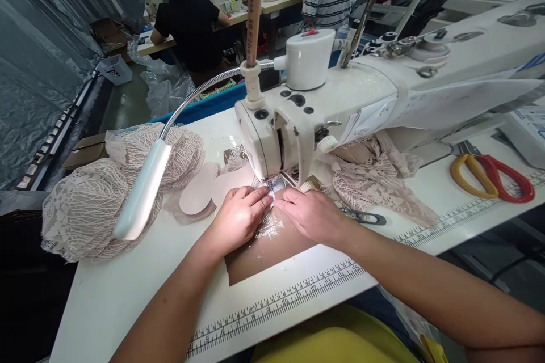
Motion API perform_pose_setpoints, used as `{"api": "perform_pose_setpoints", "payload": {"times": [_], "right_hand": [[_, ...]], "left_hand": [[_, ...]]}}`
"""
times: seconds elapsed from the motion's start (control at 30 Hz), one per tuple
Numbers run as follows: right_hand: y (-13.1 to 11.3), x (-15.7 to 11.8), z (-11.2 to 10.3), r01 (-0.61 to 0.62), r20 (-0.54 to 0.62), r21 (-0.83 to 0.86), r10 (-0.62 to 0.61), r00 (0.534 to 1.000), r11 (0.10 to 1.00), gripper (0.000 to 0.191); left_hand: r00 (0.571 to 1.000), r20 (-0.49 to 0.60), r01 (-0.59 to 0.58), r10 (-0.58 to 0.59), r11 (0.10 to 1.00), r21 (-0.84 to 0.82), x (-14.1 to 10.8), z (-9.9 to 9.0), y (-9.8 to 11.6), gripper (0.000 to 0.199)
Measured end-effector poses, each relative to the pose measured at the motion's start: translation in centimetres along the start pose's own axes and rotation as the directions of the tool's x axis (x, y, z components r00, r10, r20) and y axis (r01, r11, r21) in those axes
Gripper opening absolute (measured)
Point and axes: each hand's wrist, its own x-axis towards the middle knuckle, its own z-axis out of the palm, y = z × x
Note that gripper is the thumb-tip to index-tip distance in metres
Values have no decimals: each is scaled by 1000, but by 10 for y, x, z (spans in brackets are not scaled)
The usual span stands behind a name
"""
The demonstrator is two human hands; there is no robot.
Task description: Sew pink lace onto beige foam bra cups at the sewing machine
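Observation:
Under the needle end of a white sewing machine [266, 144], both hands work close together at the presser foot. My left hand [240, 215] has its fingers curled and pressed on a pale fabric piece [232, 184], which reaches out behind it. My right hand [310, 215] comes in from the other side, fingertips pinched at the brightly lit fabric by the foot. The fingertips of the two hands nearly meet, and most of the fabric between them is hidden. Below lies a brown plate [272, 255] with shiny clear tape on it.
Stacked lace pieces [97, 210] and pale oval cut pieces [198, 190] lie left, below a gooseneck lamp [145, 193]. Right are more lace [374, 176], thread snips [366, 216] and scissors with yellow and red handles [491, 178]. A printed ruler [281, 300] follows the front edge. Two people sit or stand behind.

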Motion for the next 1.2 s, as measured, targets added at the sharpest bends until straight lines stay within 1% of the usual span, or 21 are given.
{"api": "perform_pose_setpoints", "payload": {"times": [0.13, 0.2, 0.33, 0.53, 0.67, 0.73, 0.83, 0.93, 1.0, 1.07, 1.2], "right_hand": [[-4, 5, -2, -91, 19, -23, 92, 996, 996, 30], [-5, 7, -3, -118, 27, -22, 118, 993, 993, 30], [-3, 8, -4, -114, 27, -22, 115, 993, 993, 29], [0, 6, -1, -110, -27, 25, 111, 993, 994, 28], [0, 5, -2, -114, -41, 45, 115, 992, 993, 28], [1, 5, -3, -115, -34, 56, 117, 993, 992, 28], [2, 4, -3, -128, -22, 78, 130, 991, 989, 29], [3, 3, -4, -155, -17, 96, 157, 987, 983, 30], [3, 3, -4, -163, -7, 95, 164, 986, 982, 29], [3, 3, -3, -164, 4, 83, 164, 986, 983, 29], [2, 3, -3, -167, 7, 75, 167, 986, 983, 31]], "left_hand": [[1000, -1, 10, -10, 1000, 7, 3, -1, -3, 34], [1000, 5, 29, -29, 1000, 9, 4, -2, -4, 34], [998, 17, 61, -61, 998, 15, 5, -1, -6, 36], [996, -2, 90, -90, 995, 44, 4, 1, -8, 37], [992, -2, 122, -122, 988, 92, 4, -4, -4, 37], [985, 32, 166, -171, 979, 121, 4, -12, 0, 39], [961, 124, 233, -248, 965, 122, 1, -28, 9, 42], [940, 230, 257, -252, 966, 6, -4, -45, 17, 38], [929, 271, 281, -253, 957, -69, -5, -50, 20, 34], [934, 252, 287, -253, 952, -108, -5, -49, 22, 31], [965, 150, 232, -214, 965, -120, -1, -36, 24, 34]]}}
